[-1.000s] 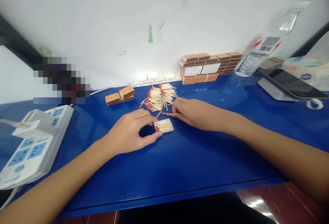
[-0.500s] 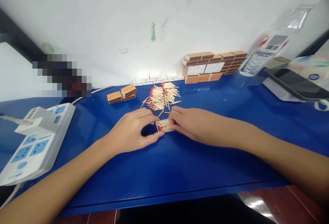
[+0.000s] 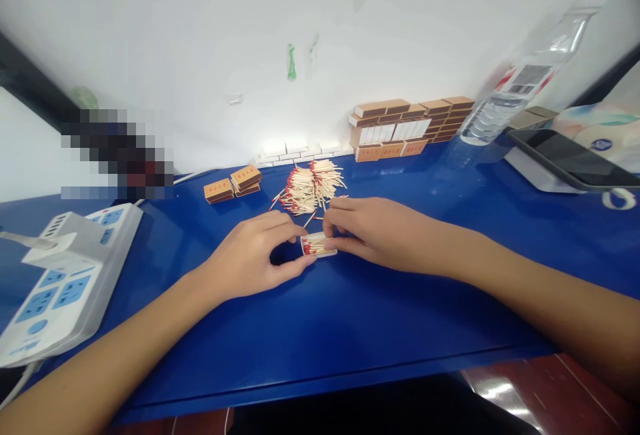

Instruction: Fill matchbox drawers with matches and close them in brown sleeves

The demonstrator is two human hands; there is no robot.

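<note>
A small white matchbox tray (image 3: 327, 254) with red-headed matches (image 3: 313, 246) lying in it rests on the blue table. My left hand (image 3: 260, 248) grips the tray's left end, thumb at the near side and fingertips at the far side. Over the tray's right half, my right hand (image 3: 375, 230) has its thumb and fingers drawn together at the matches; whatever is between the fingertips is hidden. Just beyond the hands, a heap of loose matches (image 3: 313, 188) is spread, with a few stray ones at its near edge.
Orange matchboxes (image 3: 219, 189) lie left of the heap. White trays (image 3: 295, 153) and stacked matchboxes (image 3: 390, 128) line the wall. A water bottle (image 3: 520, 82) and a phone (image 3: 575, 155) stand at right, a power strip (image 3: 70, 288) at left.
My right hand has lifted and shifted slightly back from the tray, uncovering more of its right end. My left hand keeps its hold. The whole view has shifted a little.
</note>
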